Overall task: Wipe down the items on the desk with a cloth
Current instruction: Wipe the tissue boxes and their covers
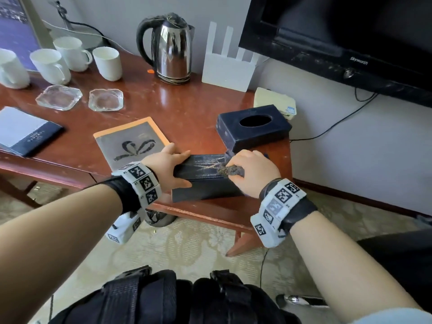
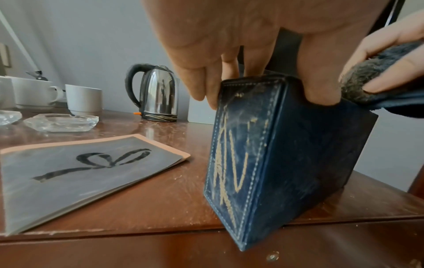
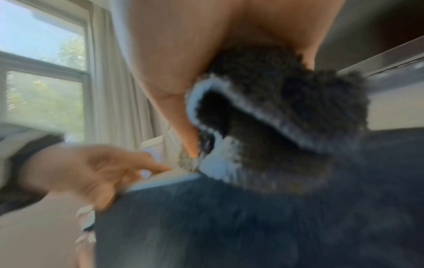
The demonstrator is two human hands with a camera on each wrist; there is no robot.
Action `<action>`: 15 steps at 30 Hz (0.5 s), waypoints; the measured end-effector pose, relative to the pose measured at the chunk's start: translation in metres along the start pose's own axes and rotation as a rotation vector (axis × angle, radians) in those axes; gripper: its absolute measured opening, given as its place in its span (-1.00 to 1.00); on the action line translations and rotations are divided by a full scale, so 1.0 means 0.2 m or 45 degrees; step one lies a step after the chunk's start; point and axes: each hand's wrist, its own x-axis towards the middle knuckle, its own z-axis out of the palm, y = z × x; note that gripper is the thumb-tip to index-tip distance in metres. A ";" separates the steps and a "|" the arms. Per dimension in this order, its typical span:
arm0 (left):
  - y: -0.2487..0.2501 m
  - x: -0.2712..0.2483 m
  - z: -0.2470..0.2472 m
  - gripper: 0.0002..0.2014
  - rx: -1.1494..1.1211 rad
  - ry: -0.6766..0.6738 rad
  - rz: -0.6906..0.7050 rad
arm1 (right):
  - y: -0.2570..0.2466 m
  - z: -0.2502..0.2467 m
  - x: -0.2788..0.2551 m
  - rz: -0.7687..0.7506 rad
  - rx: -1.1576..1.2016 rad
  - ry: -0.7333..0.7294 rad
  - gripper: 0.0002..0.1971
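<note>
A dusty dark blue box [image 1: 205, 181] with gold lettering and white stitching stands on its edge near the desk's front edge, tilted in the left wrist view [image 2: 275, 154]. My left hand [image 1: 171, 167] grips its left end, thumb on the near face, fingers over the top [image 2: 241, 59]. My right hand [image 1: 252, 170] holds a bunched dark grey cloth [image 1: 230, 170] against the box's top right end. The right wrist view is blurred but shows the cloth [image 3: 275, 127] pressed on the box [image 3: 252, 226].
On the brown desk [image 1: 187, 106] lie an orange-edged booklet [image 1: 133, 139], a dark tissue box [image 1: 253, 127], a steel kettle [image 1: 173, 50], several white mugs [image 1: 107, 63], two glass ashtrays [image 1: 105, 100], a white router [image 1: 226, 69] and a folder [image 1: 25, 130]. A television [image 1: 339, 38] hangs at right.
</note>
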 end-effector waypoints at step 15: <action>-0.06 0.02 0.01 -0.14 -0.154 0.026 0.083 | -0.14 0.00 0.02 -0.018 0.086 -0.051 -0.82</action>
